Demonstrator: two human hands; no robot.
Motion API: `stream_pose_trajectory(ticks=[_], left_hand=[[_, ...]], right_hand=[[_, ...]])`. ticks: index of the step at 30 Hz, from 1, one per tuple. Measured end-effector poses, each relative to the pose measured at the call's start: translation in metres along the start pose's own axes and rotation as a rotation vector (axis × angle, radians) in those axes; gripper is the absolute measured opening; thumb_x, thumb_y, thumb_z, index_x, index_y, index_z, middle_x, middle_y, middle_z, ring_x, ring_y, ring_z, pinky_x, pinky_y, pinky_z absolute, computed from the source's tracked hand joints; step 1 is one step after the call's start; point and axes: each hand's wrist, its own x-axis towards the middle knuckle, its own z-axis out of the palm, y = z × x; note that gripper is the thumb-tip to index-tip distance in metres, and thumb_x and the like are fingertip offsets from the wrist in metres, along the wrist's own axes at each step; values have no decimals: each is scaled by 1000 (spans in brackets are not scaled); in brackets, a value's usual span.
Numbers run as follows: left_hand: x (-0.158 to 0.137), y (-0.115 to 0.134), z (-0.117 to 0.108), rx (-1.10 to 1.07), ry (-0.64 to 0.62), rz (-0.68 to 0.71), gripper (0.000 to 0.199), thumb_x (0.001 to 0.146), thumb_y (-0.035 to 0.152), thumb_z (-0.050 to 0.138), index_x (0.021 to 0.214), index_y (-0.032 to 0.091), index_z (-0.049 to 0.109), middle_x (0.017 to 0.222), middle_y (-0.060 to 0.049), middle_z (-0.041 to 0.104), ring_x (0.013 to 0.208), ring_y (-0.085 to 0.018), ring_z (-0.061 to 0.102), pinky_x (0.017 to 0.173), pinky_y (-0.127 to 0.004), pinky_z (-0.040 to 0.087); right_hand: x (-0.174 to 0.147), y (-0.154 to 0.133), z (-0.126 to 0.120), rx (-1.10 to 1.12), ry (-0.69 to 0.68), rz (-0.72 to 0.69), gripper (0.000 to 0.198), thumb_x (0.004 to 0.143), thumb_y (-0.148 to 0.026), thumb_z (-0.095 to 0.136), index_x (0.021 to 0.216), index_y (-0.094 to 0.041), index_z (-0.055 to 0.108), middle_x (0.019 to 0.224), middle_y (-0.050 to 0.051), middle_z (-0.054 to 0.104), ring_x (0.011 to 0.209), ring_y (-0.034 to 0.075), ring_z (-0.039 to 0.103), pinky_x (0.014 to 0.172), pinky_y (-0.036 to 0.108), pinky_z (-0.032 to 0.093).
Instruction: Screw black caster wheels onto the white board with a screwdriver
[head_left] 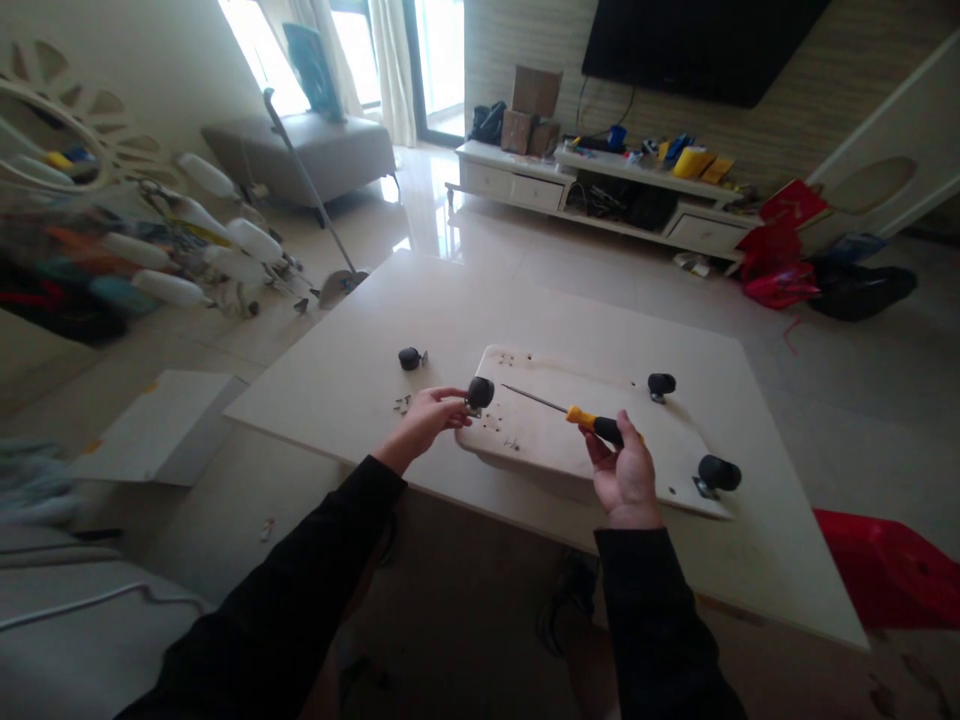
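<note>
My left hand (pixel 433 422) grips a black caster wheel (pixel 481 393) by its metal plate, at the left end of a white board (pixel 570 420) with screw holes. In my right hand (pixel 624 472) is a screwdriver (pixel 589 420) with a yellow and black handle, its shaft pointing left toward the caster. Two casters stand at the board's right end, one at the far corner (pixel 661 387) and one at the near corner (pixel 718 473). Another loose caster (pixel 410 358) lies on the table left of the board. Small screws (pixel 511 444) rest on the board, and several more screws (pixel 403 404) lie on the table.
The white table (pixel 315 370) has its near edge before me. A white box (pixel 161 425) stands on the floor at left, a red stool-like object (pixel 892 570) at right. Beyond are a low TV cabinet (pixel 510 185), a grey bench (pixel 300 150) and red and black bags (pixel 784 285).
</note>
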Motion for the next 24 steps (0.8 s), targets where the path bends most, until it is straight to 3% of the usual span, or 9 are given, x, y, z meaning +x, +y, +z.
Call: stream_pose_trajectory(ticks=[8,12,16,20,24], left_hand=[[-13,4,9,248,-90,-1,25,75,8,78,101,6,79,66,-8,75,58,-19,72,59,-29,58],[-9,-1,3,529,-102,176,18,80,16,77,97,13,82,68,-4,73,48,-15,63,50,-28,46],[-4,-9,-5,805,-56,435,11,80,20,77,89,19,83,85,-6,77,68,-17,65,63,-29,49],[0,-14,-9,877,-62,511,9,80,23,78,88,19,78,99,-9,78,82,-21,67,73,-32,51],[3,-19,-8,836,-72,574,34,79,24,79,113,24,74,110,-6,78,97,-24,69,83,-33,52]], right_hand=[[0,6,1,1,22,-29,37,77,-37,89,95,-21,60,74,-3,76,61,18,80,52,15,60],[2,8,3,-6,31,-23,39,79,-38,88,100,-22,60,78,-3,75,63,17,80,50,15,58],[2,9,7,-21,41,-5,36,82,-37,85,102,-21,60,81,-2,75,65,17,79,50,15,57],[-3,8,11,-26,53,15,28,87,-34,80,98,-21,59,77,-3,73,63,16,78,49,14,56],[-7,6,13,-32,55,19,23,90,-33,76,96,-21,58,73,-3,73,61,16,78,49,14,56]])
